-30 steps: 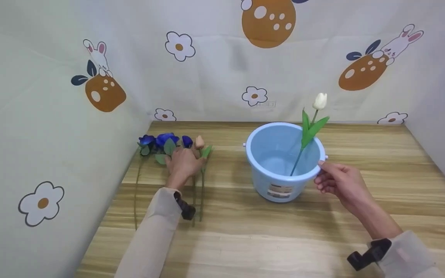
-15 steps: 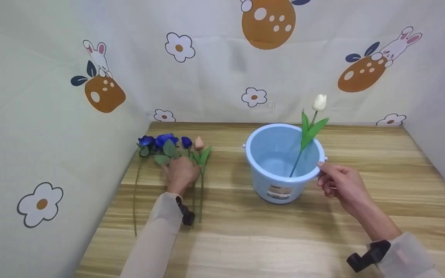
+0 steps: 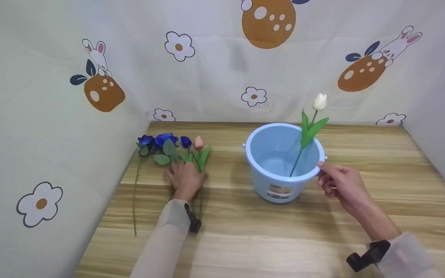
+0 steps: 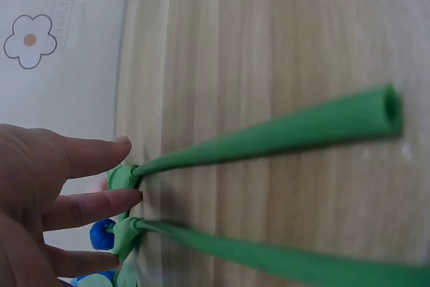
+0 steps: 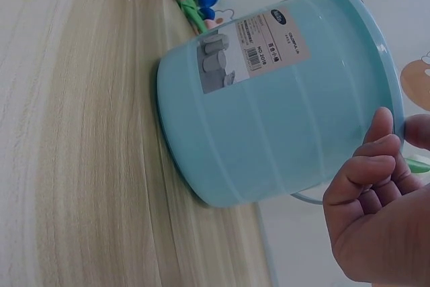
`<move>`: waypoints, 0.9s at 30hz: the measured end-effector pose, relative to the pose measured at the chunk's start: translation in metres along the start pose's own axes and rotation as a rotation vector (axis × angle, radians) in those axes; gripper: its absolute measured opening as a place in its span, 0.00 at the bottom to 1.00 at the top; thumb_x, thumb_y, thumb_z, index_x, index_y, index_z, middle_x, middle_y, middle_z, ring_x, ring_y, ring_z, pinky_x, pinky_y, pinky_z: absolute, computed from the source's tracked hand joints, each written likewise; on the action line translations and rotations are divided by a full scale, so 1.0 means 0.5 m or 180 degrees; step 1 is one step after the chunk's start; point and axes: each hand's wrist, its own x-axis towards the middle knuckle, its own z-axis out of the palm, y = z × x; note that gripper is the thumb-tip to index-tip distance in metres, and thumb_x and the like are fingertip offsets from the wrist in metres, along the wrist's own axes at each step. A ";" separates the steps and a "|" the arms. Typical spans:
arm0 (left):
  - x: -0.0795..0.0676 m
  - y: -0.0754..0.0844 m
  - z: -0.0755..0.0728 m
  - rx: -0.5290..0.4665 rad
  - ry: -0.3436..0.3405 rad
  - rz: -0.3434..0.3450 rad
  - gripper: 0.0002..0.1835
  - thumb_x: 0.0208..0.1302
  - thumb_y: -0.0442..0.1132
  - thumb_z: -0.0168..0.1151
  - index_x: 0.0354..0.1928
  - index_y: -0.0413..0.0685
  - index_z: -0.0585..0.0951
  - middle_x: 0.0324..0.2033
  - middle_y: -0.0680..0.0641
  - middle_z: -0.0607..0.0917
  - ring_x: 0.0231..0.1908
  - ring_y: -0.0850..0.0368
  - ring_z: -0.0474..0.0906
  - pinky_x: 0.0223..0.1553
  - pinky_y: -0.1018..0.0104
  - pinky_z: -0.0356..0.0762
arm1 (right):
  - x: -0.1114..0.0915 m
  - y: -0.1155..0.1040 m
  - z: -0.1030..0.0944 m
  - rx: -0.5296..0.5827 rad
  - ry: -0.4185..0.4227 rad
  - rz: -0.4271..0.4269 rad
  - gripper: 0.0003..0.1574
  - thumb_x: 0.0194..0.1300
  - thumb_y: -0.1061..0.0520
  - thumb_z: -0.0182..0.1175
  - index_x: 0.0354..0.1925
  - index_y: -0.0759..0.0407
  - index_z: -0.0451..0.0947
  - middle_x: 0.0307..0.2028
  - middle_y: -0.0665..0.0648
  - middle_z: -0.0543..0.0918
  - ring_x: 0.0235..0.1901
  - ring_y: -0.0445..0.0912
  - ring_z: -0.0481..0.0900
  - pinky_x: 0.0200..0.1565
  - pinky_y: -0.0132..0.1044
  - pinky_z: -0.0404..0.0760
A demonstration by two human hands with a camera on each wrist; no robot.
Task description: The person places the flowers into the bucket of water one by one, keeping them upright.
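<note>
My left hand (image 3: 187, 178) reaches over the flowers lying at the left, its fingers spread. In the left wrist view the straight thumb and fingers (image 4: 94, 208) are right at the leaf bases of two green stems, the upper stem (image 4: 269, 140) and the lower stem (image 4: 269, 253). Beyond the fingertips are a peach tulip (image 3: 198, 143) and a blue tulip (image 3: 185, 141). My right hand (image 3: 342, 183) pinches the rim of a light blue bucket (image 3: 260, 179) between thumb and curled fingers. A white tulip (image 3: 320, 102) leans inside the bucket against its right side.
Left of the hand lie a large blue rose (image 3: 166, 139) and another blue rose (image 3: 145, 141) with a long stem near the left wall. A patterned cloth (image 3: 214, 69) hangs behind the wooden table (image 3: 261, 239). The bucket stands upright right of centre.
My left hand has drawn back from the flower heads, down over the stems and a little to the right, and its fingers have spread. The right hand and bucket stay put.
</note>
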 end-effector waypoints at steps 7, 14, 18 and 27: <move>-0.007 0.004 0.016 0.0124 0.0136 -0.0021 0.19 0.66 0.52 0.73 0.29 0.41 0.86 0.64 0.30 0.80 0.73 0.28 0.65 0.78 0.25 0.42 | 0.000 0.000 -0.001 -0.0009 -0.0002 -0.0005 0.22 0.79 0.50 0.61 0.25 0.54 0.84 0.20 0.49 0.82 0.18 0.39 0.72 0.22 0.28 0.71; -0.011 0.007 0.021 0.0183 0.0221 -0.0017 0.17 0.67 0.48 0.71 0.36 0.38 0.88 0.63 0.30 0.81 0.71 0.29 0.67 0.77 0.25 0.46 | -0.001 0.003 -0.001 -0.0003 -0.0009 -0.0003 0.22 0.79 0.50 0.60 0.25 0.53 0.84 0.20 0.49 0.82 0.18 0.39 0.72 0.21 0.28 0.70; -0.012 0.008 0.023 0.0141 0.0244 -0.0014 0.12 0.68 0.42 0.67 0.38 0.38 0.88 0.61 0.31 0.82 0.70 0.29 0.69 0.76 0.26 0.49 | 0.000 0.005 0.001 0.0034 -0.0003 -0.0016 0.22 0.79 0.51 0.60 0.25 0.53 0.84 0.19 0.48 0.81 0.17 0.39 0.72 0.21 0.28 0.69; -0.018 0.016 0.009 0.0067 0.0297 -0.0104 0.10 0.67 0.41 0.67 0.34 0.39 0.87 0.58 0.35 0.83 0.65 0.33 0.71 0.70 0.34 0.62 | -0.002 0.001 0.001 0.0023 -0.0008 -0.0031 0.22 0.79 0.51 0.60 0.25 0.53 0.83 0.19 0.48 0.82 0.17 0.38 0.72 0.21 0.28 0.70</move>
